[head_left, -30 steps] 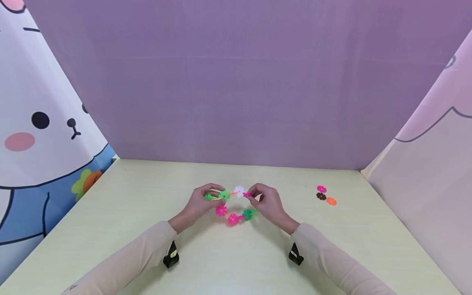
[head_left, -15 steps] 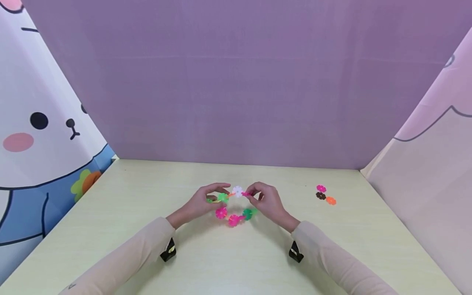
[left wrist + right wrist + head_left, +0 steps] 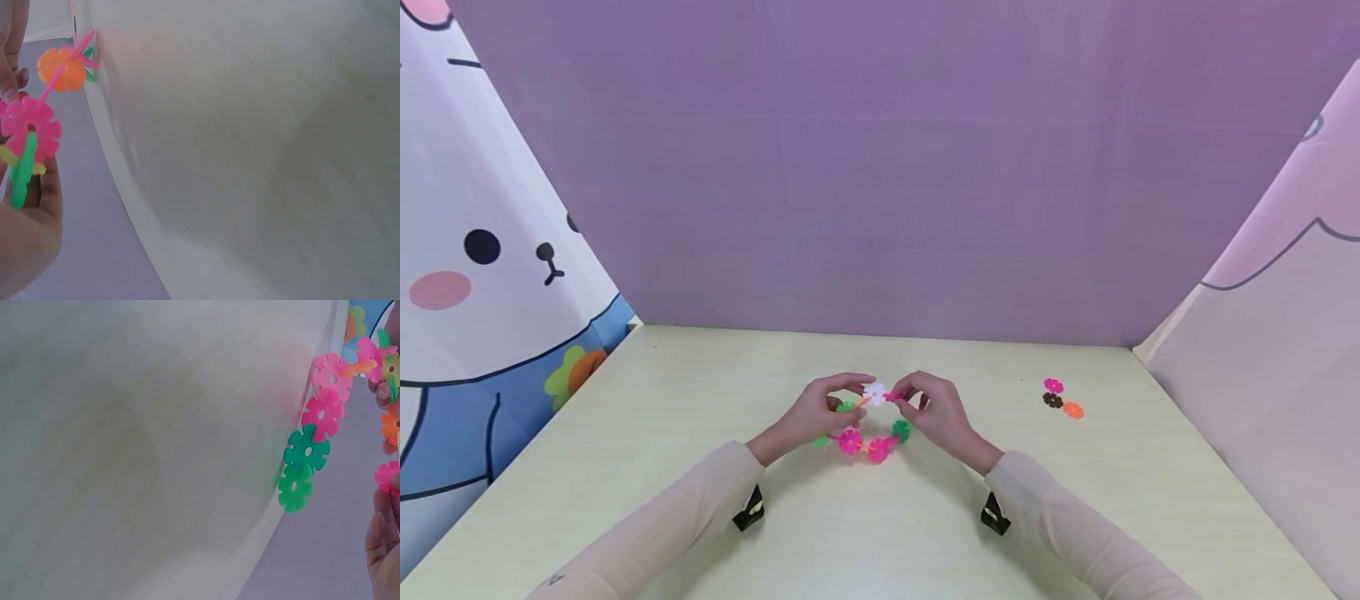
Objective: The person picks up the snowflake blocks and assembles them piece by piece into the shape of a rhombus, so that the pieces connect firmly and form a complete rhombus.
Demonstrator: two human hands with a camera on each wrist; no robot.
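While your left hand [image 3: 811, 412] has fingers [image 3: 852, 380] curled on flower-disc chain [image 3: 851, 442] at white disc [image 3: 874, 393], right hand [image 3: 942, 408] pinches pink disc [image 3: 892, 397] at its right edge. Step looks like joining those two; cannot tell if slots locked. Next move probably calls for lining up slots, pressing firmly. Rest of chain hangs nearer you than white disc; three loose discs [image 3: 1053, 400] lie well right on worktop [image 3: 880, 542]. Since earlier frame, your left grip shifted from green disc [image 3: 846, 407] to white.

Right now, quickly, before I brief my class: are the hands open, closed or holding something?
Left hand: holding the flower chain.
Right hand: pinching a pink flower next to the white flower.
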